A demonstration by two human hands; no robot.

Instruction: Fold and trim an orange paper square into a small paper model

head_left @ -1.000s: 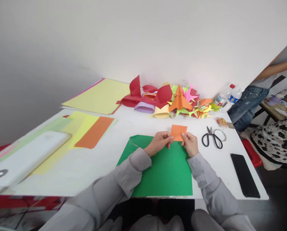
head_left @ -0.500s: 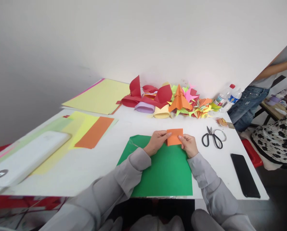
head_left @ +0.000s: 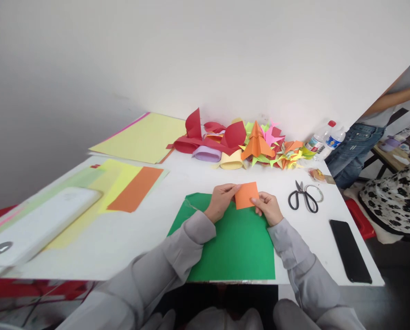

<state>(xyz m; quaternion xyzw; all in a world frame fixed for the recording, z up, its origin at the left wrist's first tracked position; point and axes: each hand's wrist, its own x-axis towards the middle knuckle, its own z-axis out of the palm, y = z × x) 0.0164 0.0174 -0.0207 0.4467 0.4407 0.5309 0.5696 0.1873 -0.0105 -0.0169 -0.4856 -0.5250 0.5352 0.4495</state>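
A small square of orange paper (head_left: 246,195) is held up between my two hands, tilted slightly. My left hand (head_left: 221,200) pinches its upper left side, fingers partly hidden behind it. The thumb of my right hand (head_left: 268,208) presses on the lower right corner, with the other fingers curled behind. Under both hands a large green sheet of paper (head_left: 232,247) lies on the white table (head_left: 136,243). Whether the orange square is one layer or folded, I cannot tell.
Black-handled scissors (head_left: 304,197) and a black phone (head_left: 350,250) lie to the right. Folded paper shapes (head_left: 258,144) and bottles (head_left: 320,140) line the wall. Coloured sheets (head_left: 135,189) and a white device (head_left: 43,224) are at left. A person in jeans (head_left: 354,149) stands at right.
The orange square has turned a little and shifted slightly left. My left thumb has slid back off its face toward the edge; my right thumb sits lower on it.
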